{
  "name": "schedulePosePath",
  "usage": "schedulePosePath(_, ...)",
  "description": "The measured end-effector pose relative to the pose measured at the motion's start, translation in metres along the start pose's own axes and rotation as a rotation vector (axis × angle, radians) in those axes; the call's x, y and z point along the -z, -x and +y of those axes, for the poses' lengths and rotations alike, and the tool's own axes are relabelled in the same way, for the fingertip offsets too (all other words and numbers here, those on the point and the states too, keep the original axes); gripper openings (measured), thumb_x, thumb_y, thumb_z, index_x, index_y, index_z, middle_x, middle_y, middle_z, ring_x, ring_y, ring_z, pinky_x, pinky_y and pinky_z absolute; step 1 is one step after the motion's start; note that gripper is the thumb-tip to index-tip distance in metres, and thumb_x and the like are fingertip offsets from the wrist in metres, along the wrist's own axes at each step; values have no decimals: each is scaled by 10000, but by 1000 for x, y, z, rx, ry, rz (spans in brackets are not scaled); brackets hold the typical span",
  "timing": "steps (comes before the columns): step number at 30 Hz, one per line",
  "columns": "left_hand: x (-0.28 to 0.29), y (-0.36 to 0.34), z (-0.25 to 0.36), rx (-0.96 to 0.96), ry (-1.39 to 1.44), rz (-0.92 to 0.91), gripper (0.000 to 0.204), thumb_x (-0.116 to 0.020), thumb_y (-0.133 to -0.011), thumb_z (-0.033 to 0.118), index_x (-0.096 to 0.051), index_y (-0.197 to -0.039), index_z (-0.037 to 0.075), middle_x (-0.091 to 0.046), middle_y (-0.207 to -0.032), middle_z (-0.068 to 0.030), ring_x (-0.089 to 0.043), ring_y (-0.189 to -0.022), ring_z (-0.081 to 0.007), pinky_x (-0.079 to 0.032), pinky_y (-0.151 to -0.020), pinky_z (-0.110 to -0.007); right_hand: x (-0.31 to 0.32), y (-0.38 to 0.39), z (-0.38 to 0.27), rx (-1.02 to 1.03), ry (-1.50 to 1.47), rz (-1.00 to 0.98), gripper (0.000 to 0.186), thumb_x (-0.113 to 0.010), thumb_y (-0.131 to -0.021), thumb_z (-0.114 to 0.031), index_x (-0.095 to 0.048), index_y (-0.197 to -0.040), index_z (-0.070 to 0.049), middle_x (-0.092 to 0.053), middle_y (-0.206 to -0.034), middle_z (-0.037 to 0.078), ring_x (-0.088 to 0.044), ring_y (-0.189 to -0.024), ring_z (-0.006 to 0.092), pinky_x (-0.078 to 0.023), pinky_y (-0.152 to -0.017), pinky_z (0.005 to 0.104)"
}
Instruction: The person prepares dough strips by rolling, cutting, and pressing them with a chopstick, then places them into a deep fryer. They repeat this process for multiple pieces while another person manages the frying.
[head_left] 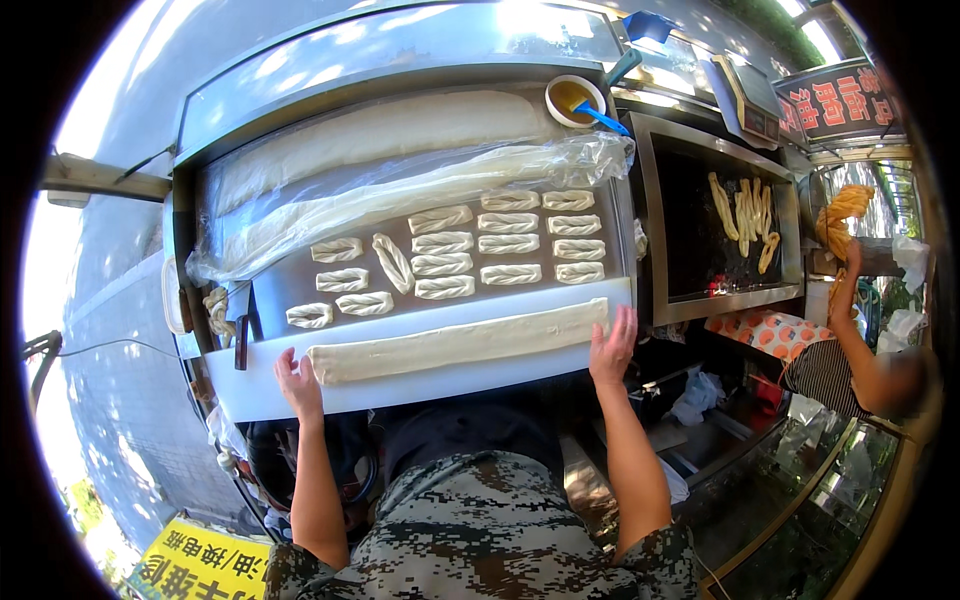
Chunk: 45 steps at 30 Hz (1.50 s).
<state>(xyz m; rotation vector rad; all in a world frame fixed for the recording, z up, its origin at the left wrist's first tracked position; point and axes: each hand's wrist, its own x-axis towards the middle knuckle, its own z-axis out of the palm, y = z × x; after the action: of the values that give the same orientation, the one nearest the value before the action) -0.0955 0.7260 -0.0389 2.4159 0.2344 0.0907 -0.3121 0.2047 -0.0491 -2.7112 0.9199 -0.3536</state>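
Matt, smooth dough strip [455, 345]; glossy plastic film [400, 185]; metal tray [280, 290].

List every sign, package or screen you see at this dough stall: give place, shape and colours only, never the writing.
Yellow sign: lower left, rectangular, dark characters.
Dark signboard: upper right, rectangular, red and white characters.
Patterned package: right, below the fryer, white with orange spots.
No screens.
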Motion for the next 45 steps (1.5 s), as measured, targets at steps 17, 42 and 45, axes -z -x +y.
schedulePosePath(17,-231,128,278,-16,422,-808,411,-646,-873,210,-608,-1208,-23,-691,-837,-122,-663,-648,-180,-538,-619,-320,38,38,51,57,-482,7,266,-623,-884,-88,-598,-1133,3,-582,-1156,216,-570,-1079,388,-492,-902,426)
schedulePosePath(42,-334,145,329,-4,78,-599,273,-680,-779,208,-579,-982,56,-689,-888,-133,-668,-822,-333,-520,-730,-437,50,61,85,-425,-613,-80,153,-632,-912,-117,-685,-972,13,-679,-792,50,-628,-706,113,-506,-676,264)
schedulePosePath(45,-342,142,329,-79,129,-557,322,-689,-763,177,-556,-1029,52,-680,-874,-130,-666,-812,-321,-522,-731,-421,42,24,81,-327,-637,-94,154,-629,-917,-124,-686,-950,15,-680,-784,47,-629,-696,114,-508,-672,264)
